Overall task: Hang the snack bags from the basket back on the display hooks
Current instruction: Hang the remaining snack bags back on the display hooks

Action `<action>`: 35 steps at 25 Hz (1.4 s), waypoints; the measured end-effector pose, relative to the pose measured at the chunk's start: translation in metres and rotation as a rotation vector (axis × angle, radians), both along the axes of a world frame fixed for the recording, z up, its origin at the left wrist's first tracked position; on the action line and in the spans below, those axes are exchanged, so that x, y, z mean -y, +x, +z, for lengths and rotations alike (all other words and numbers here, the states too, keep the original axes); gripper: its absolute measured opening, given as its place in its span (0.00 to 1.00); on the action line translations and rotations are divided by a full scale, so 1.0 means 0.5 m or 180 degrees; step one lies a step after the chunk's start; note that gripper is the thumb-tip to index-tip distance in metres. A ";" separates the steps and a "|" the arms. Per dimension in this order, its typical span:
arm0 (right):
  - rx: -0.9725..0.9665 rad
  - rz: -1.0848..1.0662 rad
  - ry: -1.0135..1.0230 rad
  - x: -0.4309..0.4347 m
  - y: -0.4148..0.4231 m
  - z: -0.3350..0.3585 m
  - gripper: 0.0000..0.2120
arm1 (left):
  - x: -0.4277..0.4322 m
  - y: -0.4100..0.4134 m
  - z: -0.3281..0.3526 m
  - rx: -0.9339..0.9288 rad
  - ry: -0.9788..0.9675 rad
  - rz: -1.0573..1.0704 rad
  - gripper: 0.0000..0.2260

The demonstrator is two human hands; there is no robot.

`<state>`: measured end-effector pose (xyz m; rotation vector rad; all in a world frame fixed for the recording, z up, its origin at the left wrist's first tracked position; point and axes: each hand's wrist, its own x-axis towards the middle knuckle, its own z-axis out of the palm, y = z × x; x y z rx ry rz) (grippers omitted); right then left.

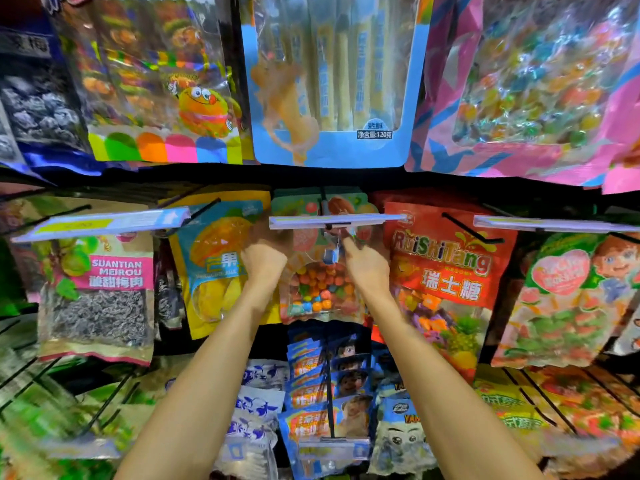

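A glossy clear snack bag [320,289] of round, many-coloured candies is gripped at its upper corners between the raised left hand [263,263] and right hand [367,268], just below a black wire hook [325,211]

Clear candy bag [320,289] shows multicoloured beads beside red bag [446,268].

price-tag strips [337,220] | black wire rack [24,382]
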<state>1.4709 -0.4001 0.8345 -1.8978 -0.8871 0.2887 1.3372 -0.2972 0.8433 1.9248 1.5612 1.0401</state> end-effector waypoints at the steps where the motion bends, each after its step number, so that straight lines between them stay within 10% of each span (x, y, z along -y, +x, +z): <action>1: 0.0070 -0.0036 0.0082 0.006 -0.005 -0.016 0.26 | 0.006 -0.002 -0.020 0.0091 0.0123 0.0057 0.13; 26: 0.0622 0.0010 -0.0555 0.084 -0.032 -0.111 0.27 | 0.065 -0.072 -0.154 0.0444 -0.0156 -0.0950 0.24; 29: 0.0619 0.0245 -0.0927 0.093 -0.027 -0.099 0.20 | 0.078 -0.088 -0.152 0.0418 -0.0088 -0.1038 0.12; 35: 0.1258 0.0890 -0.1400 0.153 -0.023 -0.070 0.21 | 0.124 -0.136 -0.146 -0.1134 0.0603 -0.0699 0.17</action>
